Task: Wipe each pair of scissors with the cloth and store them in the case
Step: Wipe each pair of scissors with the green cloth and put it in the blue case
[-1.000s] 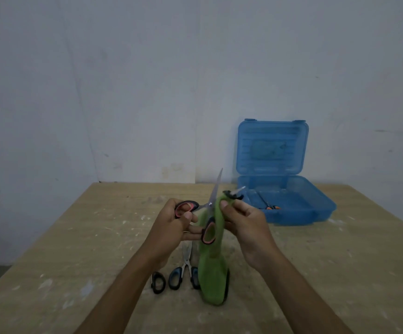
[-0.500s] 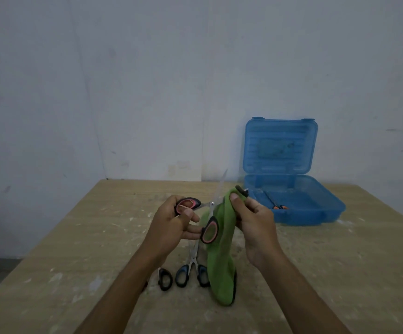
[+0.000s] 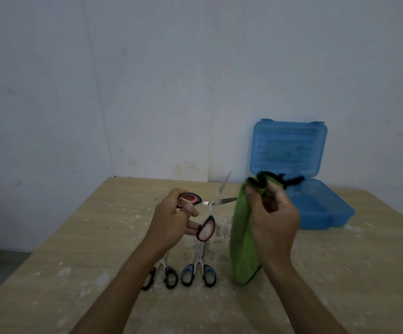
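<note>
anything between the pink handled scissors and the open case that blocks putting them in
The right hand, gripping the green cloth, hangs between the pink-handled scissors in the left hand and the open blue case. Nothing on the table itself appears to lie in that path.

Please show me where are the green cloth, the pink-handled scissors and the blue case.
green cloth (image 3: 242, 237), head view, on the hanging middle fold.
pink-handled scissors (image 3: 211, 203), head view, on the pivot where the open blades cross.
blue case (image 3: 288, 150), head view, on the raised lid.

Pink-handled scissors (image 3: 205, 213) blades apart, beside hanging green cloth (image 3: 242, 239); blue case (image 3: 316, 203) open.
</note>
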